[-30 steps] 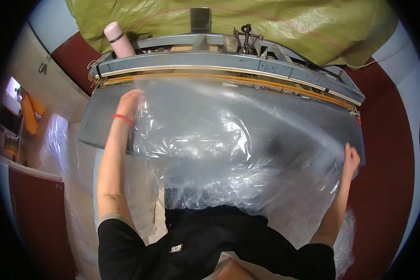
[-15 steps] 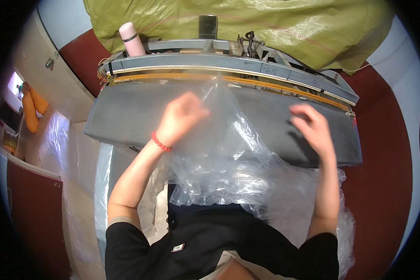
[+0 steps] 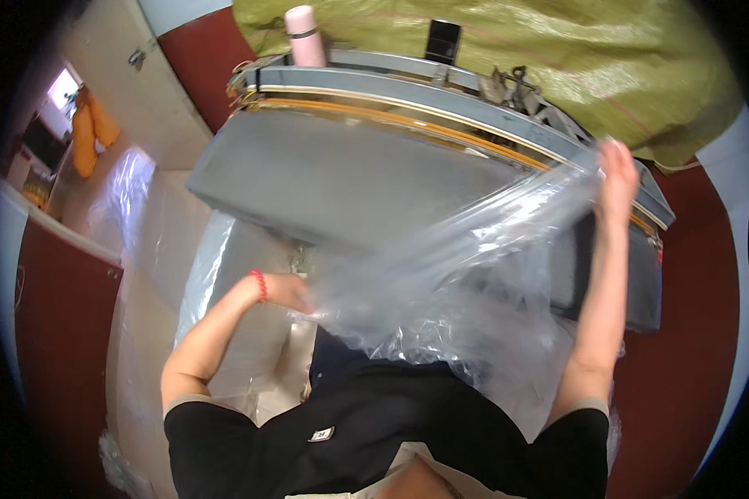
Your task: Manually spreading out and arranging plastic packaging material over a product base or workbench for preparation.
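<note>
A large clear plastic bag (image 3: pixel 466 283) stretches slantwise in front of me across the grey machine table (image 3: pixel 341 179). My right hand (image 3: pixel 617 179) is raised at the far right and grips the bag's upper end near the machine's rail. My left hand (image 3: pixel 287 291), with a red band on its wrist, holds the bag's lower end close to my body, just off the table's near edge. The film bunches in crumpled folds between my arms and over my black shirt.
A pink bottle (image 3: pixel 305 35) and a dark phone (image 3: pixel 443 40) stand behind the machine's metal rail (image 3: pixel 441 91). Behind those lies a yellow-green tarp (image 3: pixel 558 50). More clear plastic film (image 3: pixel 225 274) hangs at my left. The floor (image 3: pixel 699 349) is red.
Both hands were on the bag spread over the table. Now my left hand has pulled back toward my body and my right hand has lifted to the far right, drawing the bag off the table.
</note>
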Demonstrator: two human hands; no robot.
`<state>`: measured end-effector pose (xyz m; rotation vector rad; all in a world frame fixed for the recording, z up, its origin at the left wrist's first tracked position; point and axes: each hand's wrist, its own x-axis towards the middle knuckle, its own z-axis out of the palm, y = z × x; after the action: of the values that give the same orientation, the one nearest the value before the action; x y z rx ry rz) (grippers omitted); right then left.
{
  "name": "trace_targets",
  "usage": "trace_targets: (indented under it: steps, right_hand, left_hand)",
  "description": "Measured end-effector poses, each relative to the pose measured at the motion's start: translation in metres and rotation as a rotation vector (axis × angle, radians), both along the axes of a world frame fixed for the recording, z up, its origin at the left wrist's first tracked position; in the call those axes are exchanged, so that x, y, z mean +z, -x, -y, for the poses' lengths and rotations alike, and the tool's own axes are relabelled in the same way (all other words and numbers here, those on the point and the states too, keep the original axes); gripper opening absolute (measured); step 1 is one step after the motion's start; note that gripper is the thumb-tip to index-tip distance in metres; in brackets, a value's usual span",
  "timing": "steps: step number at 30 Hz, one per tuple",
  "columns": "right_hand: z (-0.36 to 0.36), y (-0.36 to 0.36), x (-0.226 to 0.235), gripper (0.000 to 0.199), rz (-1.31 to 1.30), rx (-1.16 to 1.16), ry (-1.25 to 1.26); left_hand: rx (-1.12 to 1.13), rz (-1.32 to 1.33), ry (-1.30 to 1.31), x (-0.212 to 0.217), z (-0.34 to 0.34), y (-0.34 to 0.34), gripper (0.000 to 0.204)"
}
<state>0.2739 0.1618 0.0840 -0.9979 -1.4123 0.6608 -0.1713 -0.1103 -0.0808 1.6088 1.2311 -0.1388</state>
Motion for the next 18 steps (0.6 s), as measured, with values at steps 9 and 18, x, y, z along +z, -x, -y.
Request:
trace_targets:
  steps: [9, 18]
  right_hand:
    - [-0.051, -0.233, -0.153, 0.024, 0.228, -0.478, 0.035]
    - [-0.009, -0.359, -0.178, 0.038, 0.765, -0.805, 0.281]
  left_hand:
    - [1.195, -1.092, -1.576, 0.165, 0.002, 0.215, 0.021]
    - [1.182, -0.458, -1.111, 0.014, -0.119, 0.165, 0.077]
